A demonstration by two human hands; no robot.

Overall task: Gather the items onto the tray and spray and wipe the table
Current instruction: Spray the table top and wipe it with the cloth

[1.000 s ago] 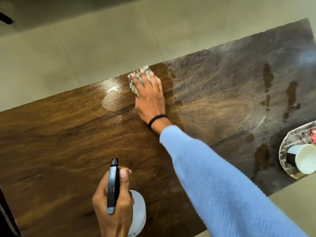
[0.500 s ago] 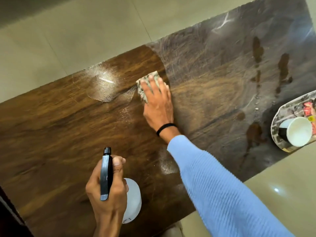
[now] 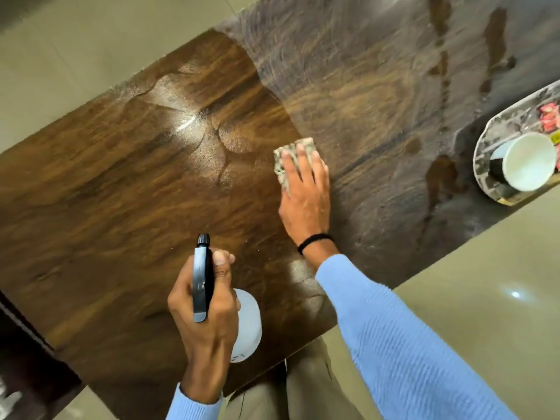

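Observation:
My right hand point(image 3: 306, 192) lies flat on a folded patterned cloth point(image 3: 288, 159), pressing it onto the dark wooden table point(image 3: 106, 192) near its middle. My left hand point(image 3: 209, 316) grips a white spray bottle point(image 3: 247, 325) with a black nozzle head point(image 3: 202, 280), held over the table's near edge. A wet patch of spray point(image 3: 188, 116) glistens to the left of the cloth. At the right edge sits an oval patterned tray point(image 3: 497, 137) holding a white paper cup point(image 3: 528, 165) on its side and a red item point(image 3: 550, 116).
The right part of the table looks smeared, with dark streaks point(image 3: 439, 177) near the tray. Beige tiled floor point(image 3: 75, 56) surrounds the table. My legs point(image 3: 303, 389) are at the near edge. A dark piece of furniture point(image 3: 18, 359) stands at the lower left.
My right hand has dragged the cloth from the table's far edge back towards me and to the right. The left hand still holds the bottle in the same place.

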